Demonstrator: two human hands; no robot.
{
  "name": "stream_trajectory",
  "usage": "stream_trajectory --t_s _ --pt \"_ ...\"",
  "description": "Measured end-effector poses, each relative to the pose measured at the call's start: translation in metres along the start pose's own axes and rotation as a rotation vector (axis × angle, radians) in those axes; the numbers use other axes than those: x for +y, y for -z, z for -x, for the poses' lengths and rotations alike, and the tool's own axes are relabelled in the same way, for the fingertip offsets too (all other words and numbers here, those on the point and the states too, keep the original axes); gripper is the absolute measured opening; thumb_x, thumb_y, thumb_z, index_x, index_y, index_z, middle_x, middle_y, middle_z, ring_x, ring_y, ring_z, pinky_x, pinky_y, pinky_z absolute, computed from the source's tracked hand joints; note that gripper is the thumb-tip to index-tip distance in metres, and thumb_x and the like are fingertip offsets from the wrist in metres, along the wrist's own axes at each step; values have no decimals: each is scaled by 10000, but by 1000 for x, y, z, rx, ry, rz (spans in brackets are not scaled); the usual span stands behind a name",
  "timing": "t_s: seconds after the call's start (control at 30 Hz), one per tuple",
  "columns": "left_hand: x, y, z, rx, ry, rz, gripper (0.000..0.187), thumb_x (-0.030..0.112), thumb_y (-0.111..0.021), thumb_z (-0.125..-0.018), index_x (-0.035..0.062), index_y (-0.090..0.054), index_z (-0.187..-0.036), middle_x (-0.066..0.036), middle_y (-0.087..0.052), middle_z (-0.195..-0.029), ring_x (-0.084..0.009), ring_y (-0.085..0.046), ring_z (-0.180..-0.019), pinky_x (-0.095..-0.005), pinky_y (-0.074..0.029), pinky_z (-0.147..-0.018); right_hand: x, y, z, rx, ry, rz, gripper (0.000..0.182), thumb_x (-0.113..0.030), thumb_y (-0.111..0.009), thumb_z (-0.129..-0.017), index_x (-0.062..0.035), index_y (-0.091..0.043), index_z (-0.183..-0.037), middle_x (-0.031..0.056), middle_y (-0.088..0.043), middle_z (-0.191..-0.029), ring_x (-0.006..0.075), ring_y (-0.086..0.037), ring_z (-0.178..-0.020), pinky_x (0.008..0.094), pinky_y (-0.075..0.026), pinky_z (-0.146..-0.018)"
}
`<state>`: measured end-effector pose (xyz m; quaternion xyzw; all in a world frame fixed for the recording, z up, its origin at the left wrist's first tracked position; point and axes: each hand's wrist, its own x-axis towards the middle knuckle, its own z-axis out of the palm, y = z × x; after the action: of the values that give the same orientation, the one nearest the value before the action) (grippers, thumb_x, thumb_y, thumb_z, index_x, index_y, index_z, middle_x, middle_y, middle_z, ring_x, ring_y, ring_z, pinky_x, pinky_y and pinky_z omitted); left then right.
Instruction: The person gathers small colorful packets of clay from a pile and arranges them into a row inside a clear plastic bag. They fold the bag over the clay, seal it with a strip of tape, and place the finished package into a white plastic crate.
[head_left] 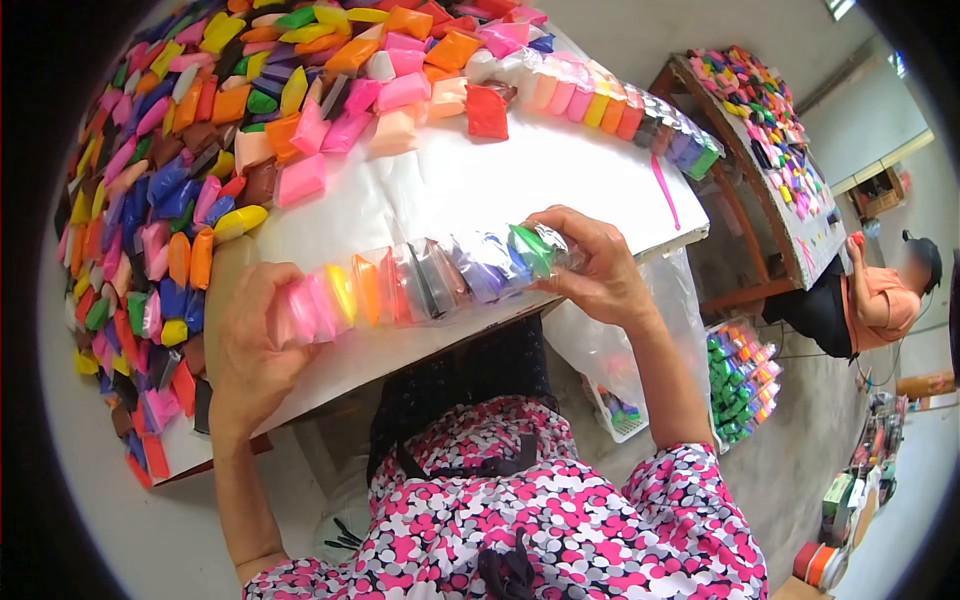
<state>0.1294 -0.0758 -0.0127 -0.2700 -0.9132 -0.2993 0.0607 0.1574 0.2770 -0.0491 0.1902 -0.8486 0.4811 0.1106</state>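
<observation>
A clear plastic sleeve of colourful packets (405,285) stretches between my two hands, just above the table's front edge. Its packets run from pink through yellow, orange, red, black and purple to green. My left hand (258,335) is closed round the pink end. At the green end, the fingers of my right hand (595,265) grip the sleeve. Another filled sleeve (620,110) lies across the far right of the white table (450,180). Near its green end is a thin pink strip (665,192). A red packet (487,112) lies between that sleeve and the pile.
A large heap of coloured packets (170,190) covers the table's left and back. Below right, filled sleeves (740,385) are stacked on the floor beside a white basket (625,425) and a clear plastic bag (670,300). Another person (885,300) sits at a second table (745,130).
</observation>
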Motion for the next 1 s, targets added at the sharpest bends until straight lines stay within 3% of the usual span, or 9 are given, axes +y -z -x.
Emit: stream_trajectory --t_s 0.2,0.27,0.37,0.43,0.5,0.6,0.9,0.93,1.0 --pt "26 15 -27 -103 -246 -153 705 243 -843 -621 18 -579 -1234 -166 -610 -1007 -353 -594 -944 -387 -470 -841 -16 18 -16 -144 42 55 841 -188 -902 -617 -45 -515 -1350 137 -630 -1185 261 -608 -1118 373 -493 -977" --pt "31 11 -39 -140 -319 -144 757 317 -867 -636 15 -572 -1263 -167 -621 -1009 -348 -603 -929 -381 -479 -829 -15 19 -28 -154 207 43 947 -245 -911 -599 -69 -454 -1409 155 -596 -1254 297 -575 -1180 405 -476 -1014" --pt "32 -2 -45 -366 -76 37 728 345 -863 -665 -5 -574 -1235 -170 -635 -1051 -333 -616 -940 -375 -489 -818 -26 11 -40 -278 263 76 1054 -357 -931 -580 -54 -430 -1456 144 -527 -1408 293 -513 -1296 416 -408 -1089" --pt "31 -9 -44 -311 -108 102 653 325 -852 -681 -14 -603 -1181 -176 -648 -1017 -344 -624 -882 -381 -495 -794 -26 2 -42 -363 149 149 844 -359 -890 -651 -79 -537 -1366 147 -634 -1188 341 -625 -1090 418 -496 -927" --pt "32 -10 -44 -304 -82 122 618 316 -849 -685 -11 -616 -1154 -174 -654 -994 -348 -625 -855 -385 -496 -787 -17 -10 -39 -254 202 171 691 -340 -855 -701 -93 -595 -1292 124 -656 -1025 326 -658 -924 402 -516 -800" --pt "38 -17 -46 -266 -64 164 576 292 -846 -672 -6 -633 -1116 -167 -664 -944 -351 -625 -830 -382 -497 -772 -14 -13 -35 -151 198 209 605 -311 -842 -712 -97 -627 -1236 110 -648 -961 297 -661 -844 370 -522 -736" --pt "57 -39 -54 -96 -324 -20 551 236 -845 -663 8 -614 -1108 -163 -638 -920 -357 -610 -853 -427 -471 -766 -49 -16 -43 -223 358 570 798 -384 -837 -682 -88 -487 -1336 76 -623 -1051 260 -609 -1029 419 -425 -912" --pt "59 -40 -54 -113 -309 -78 552 211 -839 -665 3 -608 -1121 -175 -634 -934 -367 -609 -870 -429 -477 -778 -53 -20 -44 -366 204 581 780 -425 -823 -684 -92 -497 -1310 82 -600 -1014 263 -608 -961 413 -441 -859" --pt "60 -38 -52 -126 -273 -147 558 192 -833 -667 -2 -599 -1134 -184 -622 -937 -379 -600 -880 -434 -477 -781 -44 -28 -42 -299 226 626 739 -446 -809 -692 -89 -516 -1268 80 -593 -971 265 -607 -934 412 -446 -827"
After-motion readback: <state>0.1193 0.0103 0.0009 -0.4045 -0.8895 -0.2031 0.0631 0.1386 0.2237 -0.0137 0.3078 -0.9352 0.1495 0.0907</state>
